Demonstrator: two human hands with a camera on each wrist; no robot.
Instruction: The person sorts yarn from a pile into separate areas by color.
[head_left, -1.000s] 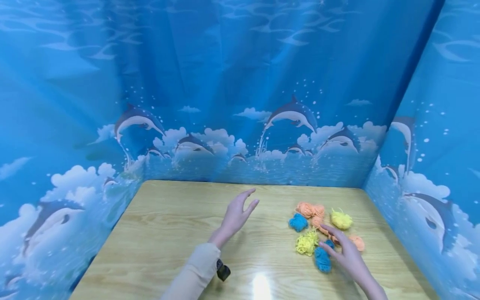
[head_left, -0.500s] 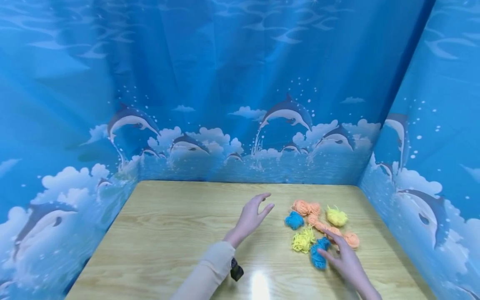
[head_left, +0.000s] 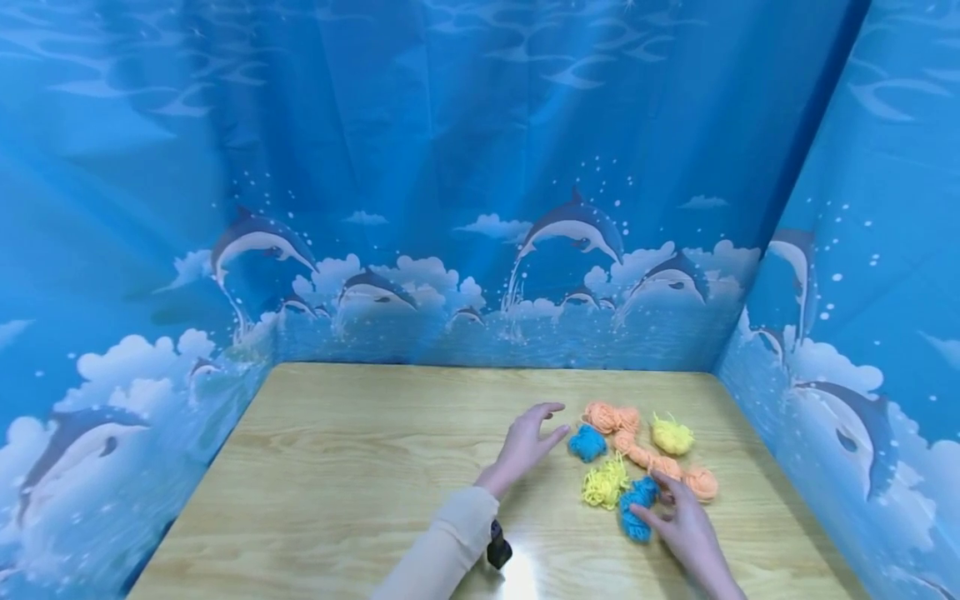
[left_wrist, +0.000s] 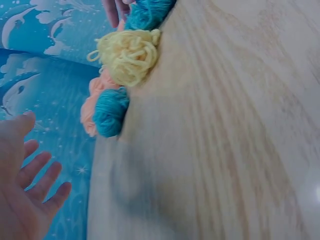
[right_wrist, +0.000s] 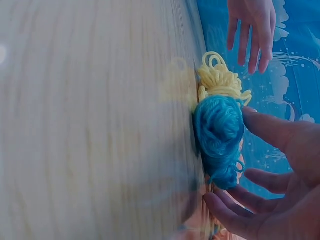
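My right grip (head_left: 688, 527) stands spread around the nearer blue yarn (head_left: 637, 495) on the wood-grain counter (head_left: 337, 467), contact hard to make out; left grip (head_left: 522, 446) loosely extended, sleeve (head_left: 442, 546) cut off, dolphin-print hangings (head_left: 420, 167) behind.

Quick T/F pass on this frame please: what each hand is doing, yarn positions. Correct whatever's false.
1. The left hand holds nothing. True.
2. The right hand is at the nearer blue bundle. True.
3. The nearer blue bundle touches the farther blue bundle. False: they are apart.
4. Only one yellow bundle shows. False: there are two, a nearer one and a farther one.
5. The nearer blue bundle is on the left half of the table. False: right half.
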